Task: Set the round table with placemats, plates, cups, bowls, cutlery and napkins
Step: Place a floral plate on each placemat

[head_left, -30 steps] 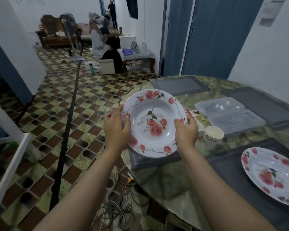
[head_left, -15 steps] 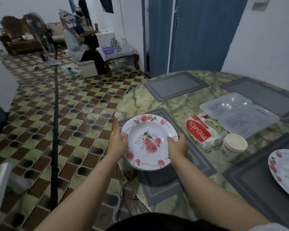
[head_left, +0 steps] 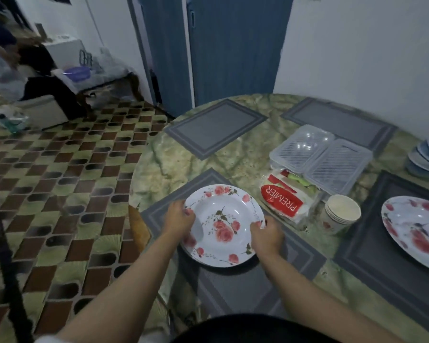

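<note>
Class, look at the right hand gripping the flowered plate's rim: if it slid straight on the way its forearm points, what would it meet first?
The right hand points up-left across the plate, so it would probably meet the left hand at the opposite rim first; depth is uncertain.

I have brought the white rose-patterned plate point(head_left: 224, 225) down from the air — now my hands hold it low over the grey rectangular placemat point(head_left: 235, 276).

My right side is crowded by the napkin pack point(head_left: 284, 201) and cup stack point(head_left: 342, 214). Bare table point(head_left: 159, 169) lies open beyond my left hand point(head_left: 178, 219).
</note>
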